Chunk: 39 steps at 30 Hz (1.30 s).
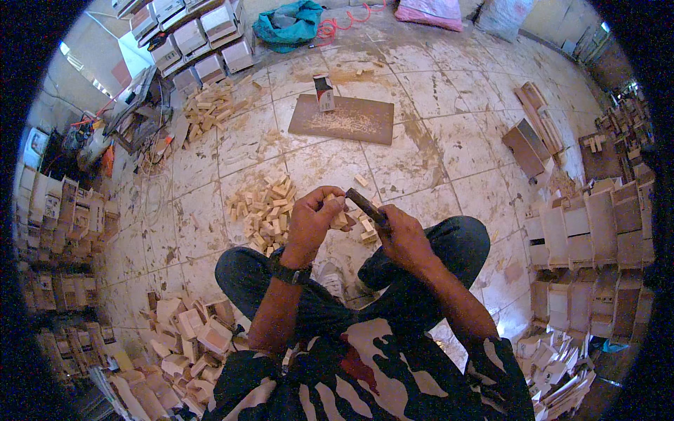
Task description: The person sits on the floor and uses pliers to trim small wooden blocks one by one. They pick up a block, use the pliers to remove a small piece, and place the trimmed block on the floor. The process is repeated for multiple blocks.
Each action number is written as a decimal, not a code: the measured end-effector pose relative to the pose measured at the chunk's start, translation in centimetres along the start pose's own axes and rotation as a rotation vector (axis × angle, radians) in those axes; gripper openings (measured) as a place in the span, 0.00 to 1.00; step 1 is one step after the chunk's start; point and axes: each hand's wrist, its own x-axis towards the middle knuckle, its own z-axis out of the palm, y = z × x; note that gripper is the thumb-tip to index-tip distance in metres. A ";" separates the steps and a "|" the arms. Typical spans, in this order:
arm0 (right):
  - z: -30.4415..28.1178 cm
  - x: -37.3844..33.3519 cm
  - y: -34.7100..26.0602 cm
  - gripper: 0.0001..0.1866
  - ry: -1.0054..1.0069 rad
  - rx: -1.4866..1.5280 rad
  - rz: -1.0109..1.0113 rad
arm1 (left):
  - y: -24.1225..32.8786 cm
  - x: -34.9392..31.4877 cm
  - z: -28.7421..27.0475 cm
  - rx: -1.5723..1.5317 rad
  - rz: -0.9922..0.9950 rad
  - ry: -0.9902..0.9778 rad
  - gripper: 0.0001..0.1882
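In the middle of the view my left hand (319,217) is closed around a small light wooden block (340,220), most of it hidden by the fingers. My right hand (406,242) grips a dark, bar-shaped hand tool (366,207), whose exact kind I cannot make out. Its far end comes up close to the left fingertips; whether it touches the block is not clear. Left of the left hand lies a heap of small wooden blocks (263,210) on the tiled floor. Several more blocks (367,230) show just below the tool, and a single block (361,180) lies beyond it.
A brown board (375,130) strewn with wood bits lies ahead, with a small box (324,94) standing on it. Another block heap (205,111) sits at far left. Stacked wooden pieces (590,224) line the right side; more wooden pieces (189,330) are piled at lower left.
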 end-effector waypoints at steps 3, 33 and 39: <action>0.1 0.0 -0.1 0.14 -0.020 0.013 0.019 | 0.5 -0.3 -0.1 0.071 0.009 0.051 0.09; -1.6 0.6 -0.3 0.20 -0.394 0.267 0.024 | -1.0 -1.7 -2.6 -0.033 0.088 -0.053 0.11; -1.9 0.2 -0.9 0.23 -0.459 0.295 -0.074 | 0.9 -2.6 -2.6 0.007 -0.118 -0.144 0.14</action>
